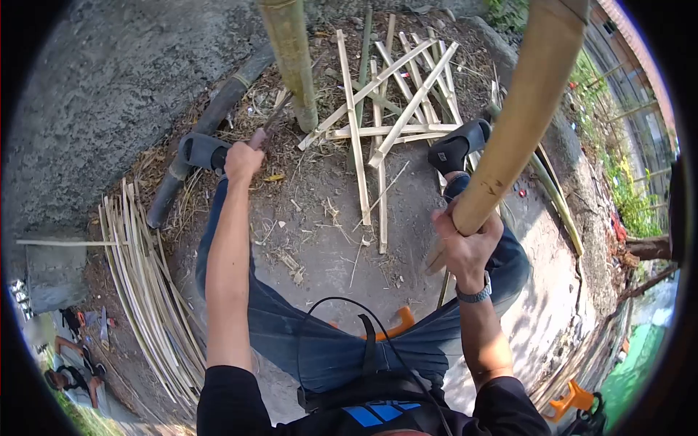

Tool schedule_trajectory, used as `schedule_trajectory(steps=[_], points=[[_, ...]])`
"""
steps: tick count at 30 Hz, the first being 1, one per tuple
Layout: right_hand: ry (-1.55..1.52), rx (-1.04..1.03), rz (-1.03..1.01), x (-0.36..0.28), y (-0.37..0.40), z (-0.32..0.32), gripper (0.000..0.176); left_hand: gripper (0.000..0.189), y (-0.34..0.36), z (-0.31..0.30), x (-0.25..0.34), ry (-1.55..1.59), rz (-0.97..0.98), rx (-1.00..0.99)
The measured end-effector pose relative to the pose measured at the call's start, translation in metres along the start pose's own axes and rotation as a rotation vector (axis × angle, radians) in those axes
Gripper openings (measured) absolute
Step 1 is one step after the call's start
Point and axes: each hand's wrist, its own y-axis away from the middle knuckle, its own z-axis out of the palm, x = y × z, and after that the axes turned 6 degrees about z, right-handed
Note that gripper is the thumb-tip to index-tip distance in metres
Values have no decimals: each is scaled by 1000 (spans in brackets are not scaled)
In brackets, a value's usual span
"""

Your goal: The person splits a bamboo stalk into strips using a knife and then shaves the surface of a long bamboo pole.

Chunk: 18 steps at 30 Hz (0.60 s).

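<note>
I see the right hand (465, 243) closed tight around the lower end of a thick tan bamboo pole (534, 102), which slants up and away past the top right of the view. The left hand (243, 161) is wrapped around the reddish handle of a knife (267, 127). Its dark blade points at the foot of a second, greener bamboo pole (291, 65) that stands on the ground (320, 247) between my feet. I cannot tell whether the blade touches it.

I judge the tan pole stiff, hollow and fairly light for its bulk, but long, so it will lever hard against a one-handed grip. Its skin looks smooth and may slip. The best hold is low, close to a node, with the whole palm around it as now. Split edges on bamboo are sharp, so I would keep fingers on the round skin.

Split bamboo strips (385, 109) lie crossed at the far side of the ground, just beyond the green pole. A curved bundle of slats (142, 291) lies along the left edge. A sandal (200, 151) sits just beside the left hand.
</note>
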Motion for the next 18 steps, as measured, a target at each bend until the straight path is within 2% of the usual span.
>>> schedule_trajectory(steps=[2, 3, 5, 6, 8, 9, 11, 12, 14, 15, 17, 18], points=[[-83, -218, -83, -2, -12, -7, 47, 42, -9, 10, -5, -3, 56, -8], [-239, -256, -59, -2, -20, -1, 54, 41, -13, 18, -10, -65, 115, 53], [-306, -429, 10, 4, -34, 4, 59, 41, -16, 19, -7, -61, 73, 29], [-209, -556, 60, 13, -40, 7, 58, 42, -16, 16, -5, -71, 56, 36], [-136, -578, 200, 64, -37, 34, 57, 43, -14, 11, 1, -81, 49, 40], [-136, -573, 188, 91, -32, 41, 57, 43, -15, 10, 6, -85, 25, 36], [-12, -382, 244, 132, -13, 51, 57, 44, -15, 10, 14, -73, 20, 14], [-13, -391, 252, 138, -4, 50, 57, 45, -14, 10, 14, -72, 10, -16], [-8, -282, 266, 148, 8, 43, 57, 44, -15, 9, 10, -77, 14, -22], [-3, -299, 302, 146, 11, 38, 56, 44, -16, 9, 6, -117, 29, 22], [-18, -246, 155, 144, 8, 34, 52, 44, -24, 19, 8, -109, 72, 32], [5, -230, 148, 133, 4, 29, 48, 43, -34, 27, -3, -76, 81, -1]])
